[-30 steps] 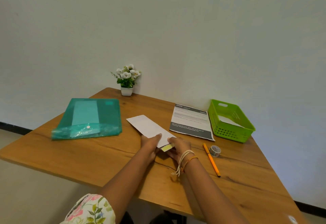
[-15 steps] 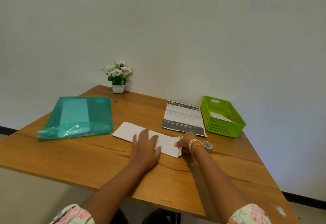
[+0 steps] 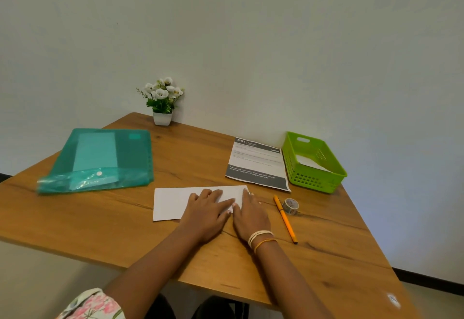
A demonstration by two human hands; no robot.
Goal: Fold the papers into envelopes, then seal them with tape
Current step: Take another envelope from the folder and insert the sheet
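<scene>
Near the front edge of the wooden table (image 3: 105,238), two bare forearms, the right wrist with pale and orange bands (image 3: 261,239)

Left hand (image 3: 207,212) flat on the folded white paper (image 3: 170,203), fingers straight and slightly spread, pressing down, fingertips toward the right end of the sheet

Right hand (image 3: 251,215) just beside, also flat, fingers straight and close together, lying over the right end of the paper; fingertips of the left hand touching its inner side. Holding nothing in either hand, only pressing

Paper lying flat as a long band, mostly to the left of the left fingers, its right end under both hands; whether a fold edge is under the right palm, cannot tell

To the right of the right fingers, an orange pen (image 3: 285,218) lying on the table, apart from the hand, and just beyond it a small roll of tape (image 3: 290,206) close to the pen

Beyond the fingertips, a printed sheet (image 3: 256,163) with dark bands at top and bottom, and touching its right side a green plastic basket (image 3: 316,183) with white paper inside

Far to the left of the left fingers, a teal transparent folder (image 3: 130,158) with a snap button, paper visible through it

Farthest, against the pale wall (image 3: 251,42), a small white pot of white flowers (image 3: 162,102)
</scene>
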